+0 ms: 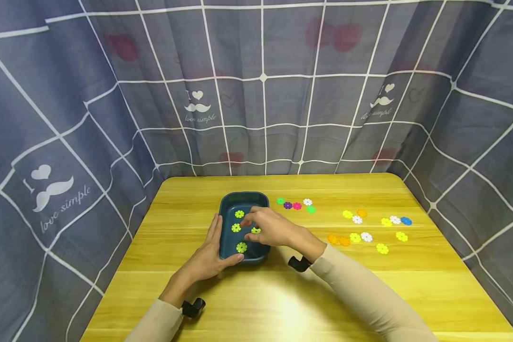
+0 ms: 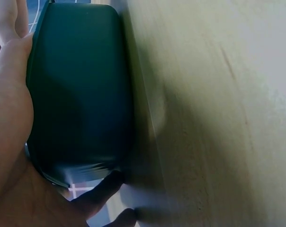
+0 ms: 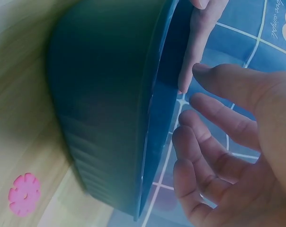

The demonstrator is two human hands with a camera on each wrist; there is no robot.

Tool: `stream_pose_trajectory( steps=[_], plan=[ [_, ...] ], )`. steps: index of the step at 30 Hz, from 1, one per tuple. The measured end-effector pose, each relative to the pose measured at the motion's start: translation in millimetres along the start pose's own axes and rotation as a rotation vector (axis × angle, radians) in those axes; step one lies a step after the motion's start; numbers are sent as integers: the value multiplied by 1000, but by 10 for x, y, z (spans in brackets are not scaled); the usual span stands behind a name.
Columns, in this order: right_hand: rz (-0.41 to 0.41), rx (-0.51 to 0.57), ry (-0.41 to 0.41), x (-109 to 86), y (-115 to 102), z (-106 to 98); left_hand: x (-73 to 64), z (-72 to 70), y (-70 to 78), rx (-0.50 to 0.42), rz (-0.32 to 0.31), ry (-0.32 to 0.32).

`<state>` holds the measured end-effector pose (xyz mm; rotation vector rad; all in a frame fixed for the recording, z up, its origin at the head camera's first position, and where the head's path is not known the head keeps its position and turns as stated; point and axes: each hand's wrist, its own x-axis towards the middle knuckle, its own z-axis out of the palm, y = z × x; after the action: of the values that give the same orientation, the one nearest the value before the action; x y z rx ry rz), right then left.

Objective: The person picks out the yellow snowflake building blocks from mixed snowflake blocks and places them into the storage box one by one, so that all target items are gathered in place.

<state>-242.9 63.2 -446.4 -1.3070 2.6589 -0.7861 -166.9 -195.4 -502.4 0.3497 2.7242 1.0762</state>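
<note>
A dark teal rectangular box stands on the table, with several yellow-green flower-shaped plastic discs lying on its bottom. My left hand rests against the box's left side with straight fingers, its thumb along the near rim. From the right, my right hand reaches over the box. In the right wrist view its fingers are loosely bent and apart from the thumb, with nothing between them. That hand partly covers one disc and the box's right rim.
Right of the box lie scattered flower discs: a pink one, a purple one, green, white, orange and yellow ones, and a blue one farthest right. A grey checked curtain surrounds the wooden table at the back and sides.
</note>
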Motion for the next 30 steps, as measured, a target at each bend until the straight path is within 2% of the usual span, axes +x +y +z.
stream_pose_trajectory(
  steps=[7, 19, 30],
  plan=[
    [31, -9, 17, -111, 70, -25, 11, 8, 5, 6, -9, 10],
    [90, -13, 90, -369, 238, -56, 5, 9, 24, 10, -30, 19],
    [167, 2, 136, -634, 439, -145, 12, 14, 7, 3, -19, 33]
  ],
)
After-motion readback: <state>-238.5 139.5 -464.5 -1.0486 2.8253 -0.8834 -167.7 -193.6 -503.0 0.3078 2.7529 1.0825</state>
